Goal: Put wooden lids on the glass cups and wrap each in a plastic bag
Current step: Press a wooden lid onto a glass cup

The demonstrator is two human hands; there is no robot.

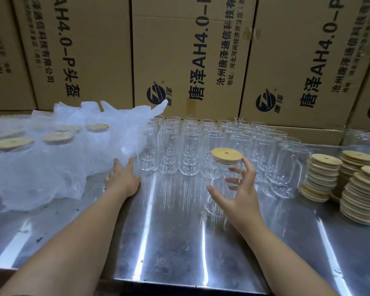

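- The clear glass cup [220, 176] is upright at centre right, just in front of the massed cups. A round pale wooden lid [226, 154] sits flat on its rim. Whether its base touches the tabletop cannot be told.
- The right hand [241, 193] curls round this cup from the right, thumb on the near side and fingers showing through the glass.
- The left hand [121, 176] reaches forward with its fingers straight, the tips touching the near edge of the crumpled translucent white plastic bags [107, 150].
- Under that plastic stand bagged lidded cups [58, 138], filling the left of the table.
- Rows of bare clear glass cups [188, 146] stand packed together across the back, from the bags towards the right.
- Stacks of round wooden lids [359, 184] crowd the right edge, some leaning.
- The shiny steel table [169, 242] lies bare between the forearms down to its near edge.
- Brown printed cardboard boxes [190, 50] form a wall close behind the cups.
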